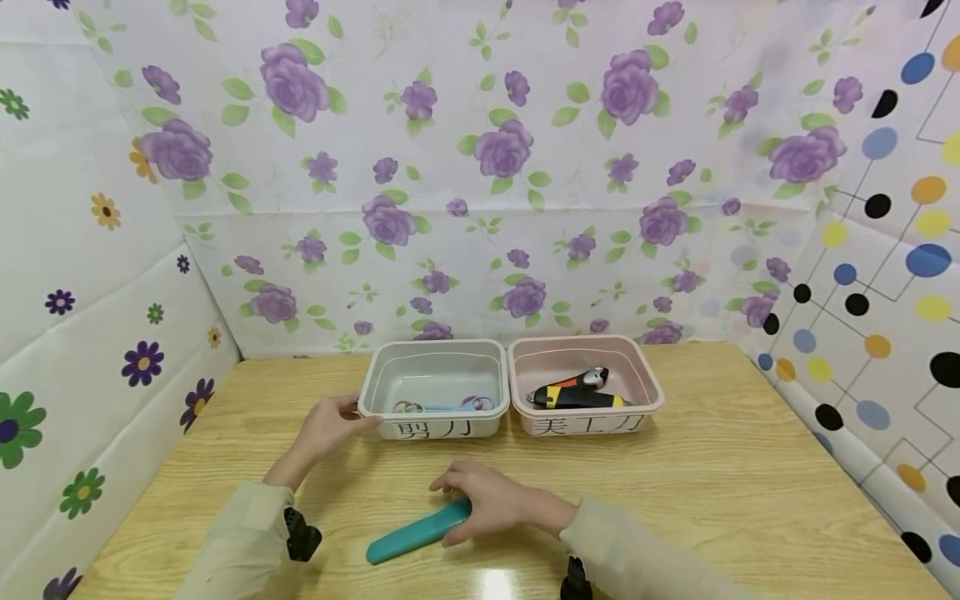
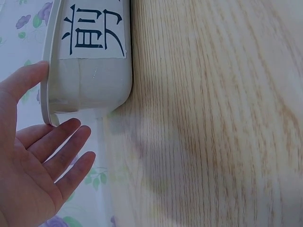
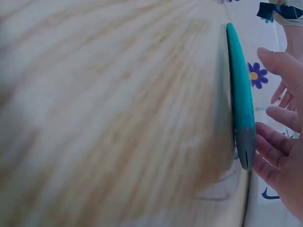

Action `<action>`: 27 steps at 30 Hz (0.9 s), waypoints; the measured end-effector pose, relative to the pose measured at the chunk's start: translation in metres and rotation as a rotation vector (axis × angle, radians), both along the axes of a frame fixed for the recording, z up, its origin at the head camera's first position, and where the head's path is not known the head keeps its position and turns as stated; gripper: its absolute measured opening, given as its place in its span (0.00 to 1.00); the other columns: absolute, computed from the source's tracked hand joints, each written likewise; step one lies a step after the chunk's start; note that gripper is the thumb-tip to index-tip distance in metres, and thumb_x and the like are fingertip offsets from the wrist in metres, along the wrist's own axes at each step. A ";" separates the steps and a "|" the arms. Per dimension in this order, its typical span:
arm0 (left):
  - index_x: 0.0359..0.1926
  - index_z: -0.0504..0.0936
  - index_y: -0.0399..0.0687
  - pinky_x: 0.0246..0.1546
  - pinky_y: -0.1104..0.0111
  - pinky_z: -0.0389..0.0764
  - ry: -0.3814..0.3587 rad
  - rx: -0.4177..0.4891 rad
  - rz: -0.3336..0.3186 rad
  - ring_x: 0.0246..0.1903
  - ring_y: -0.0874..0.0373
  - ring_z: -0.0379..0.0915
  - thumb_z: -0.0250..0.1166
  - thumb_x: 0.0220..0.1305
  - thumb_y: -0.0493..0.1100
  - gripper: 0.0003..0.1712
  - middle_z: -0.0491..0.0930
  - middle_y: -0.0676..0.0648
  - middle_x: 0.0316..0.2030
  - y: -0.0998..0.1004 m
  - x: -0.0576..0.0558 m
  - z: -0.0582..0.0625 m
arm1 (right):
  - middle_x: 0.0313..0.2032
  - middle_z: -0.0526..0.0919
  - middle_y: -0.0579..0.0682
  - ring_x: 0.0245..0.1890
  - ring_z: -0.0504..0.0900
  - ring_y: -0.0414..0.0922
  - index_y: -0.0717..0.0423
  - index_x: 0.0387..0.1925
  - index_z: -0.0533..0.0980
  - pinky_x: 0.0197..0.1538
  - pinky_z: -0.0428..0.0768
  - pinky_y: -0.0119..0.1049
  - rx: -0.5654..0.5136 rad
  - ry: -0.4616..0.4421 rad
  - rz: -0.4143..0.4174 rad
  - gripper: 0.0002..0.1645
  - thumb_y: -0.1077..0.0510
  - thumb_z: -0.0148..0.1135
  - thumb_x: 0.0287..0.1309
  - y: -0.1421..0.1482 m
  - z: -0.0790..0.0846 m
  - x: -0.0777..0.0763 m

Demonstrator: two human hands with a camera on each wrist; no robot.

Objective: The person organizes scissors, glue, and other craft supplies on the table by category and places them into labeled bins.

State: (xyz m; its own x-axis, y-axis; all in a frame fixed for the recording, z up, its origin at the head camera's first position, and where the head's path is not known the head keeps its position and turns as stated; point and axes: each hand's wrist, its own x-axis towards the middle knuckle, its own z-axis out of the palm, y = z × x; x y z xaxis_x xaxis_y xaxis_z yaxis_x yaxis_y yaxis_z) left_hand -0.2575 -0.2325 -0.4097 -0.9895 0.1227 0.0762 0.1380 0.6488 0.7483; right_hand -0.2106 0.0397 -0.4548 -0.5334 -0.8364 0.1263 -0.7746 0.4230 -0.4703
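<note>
A grey plastic bin (image 1: 442,350) with a label in Chinese characters stands on the table, scissors (image 1: 477,403) inside. My left hand (image 1: 330,429) is at its left end, with the thumb on the front rim and the fingers spread beside the corner. On the wood lies a teal utility knife (image 1: 412,537) with a grey slotted end, seen edge-on in the right wrist view. My right hand (image 1: 491,500) is over its right end. There, the fingertips (image 3: 265,142) are right at the grey end, while the thumb stands apart from the handle.
A pink labelled bin (image 1: 648,379) stands right of the grey one, holding a black and yellow utility knife (image 1: 577,397) and a red and black one (image 1: 588,379). Behind both bins rises a flowered sheet (image 1: 450,275). Patterned sheets flank the wooden table (image 1: 720,500).
</note>
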 end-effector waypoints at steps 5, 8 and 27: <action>0.56 0.70 0.30 0.35 0.64 0.78 0.005 -0.004 0.003 0.37 0.50 0.77 0.68 0.52 0.49 0.36 0.80 0.38 0.40 -0.001 0.000 0.000 | 0.37 0.74 0.43 0.35 0.69 0.33 0.52 0.50 0.75 0.38 0.66 0.19 0.026 -0.003 0.055 0.30 0.46 0.69 0.44 -0.004 -0.003 0.000; 0.56 0.71 0.29 0.35 0.64 0.78 0.005 -0.004 0.001 0.37 0.51 0.77 0.68 0.52 0.49 0.36 0.80 0.39 0.39 -0.001 0.000 0.000 | 0.36 0.75 0.42 0.33 0.69 0.32 0.51 0.45 0.77 0.37 0.66 0.18 0.030 -0.018 0.098 0.23 0.50 0.69 0.46 -0.005 -0.004 -0.001; 0.55 0.72 0.29 0.35 0.63 0.78 0.003 0.009 -0.002 0.36 0.52 0.77 0.67 0.53 0.48 0.33 0.80 0.40 0.39 0.000 0.002 0.000 | 0.37 0.74 0.41 0.35 0.67 0.31 0.50 0.45 0.78 0.37 0.65 0.18 0.084 0.036 0.101 0.19 0.51 0.66 0.50 0.014 0.010 0.001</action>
State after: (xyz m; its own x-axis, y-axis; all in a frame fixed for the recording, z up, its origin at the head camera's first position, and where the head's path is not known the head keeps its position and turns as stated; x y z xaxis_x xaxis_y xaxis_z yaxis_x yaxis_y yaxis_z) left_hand -0.2559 -0.2324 -0.4094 -0.9891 0.1240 0.0798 0.1413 0.6420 0.7535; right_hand -0.2099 0.0538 -0.4449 -0.4427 -0.8939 0.0711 -0.8307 0.3789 -0.4079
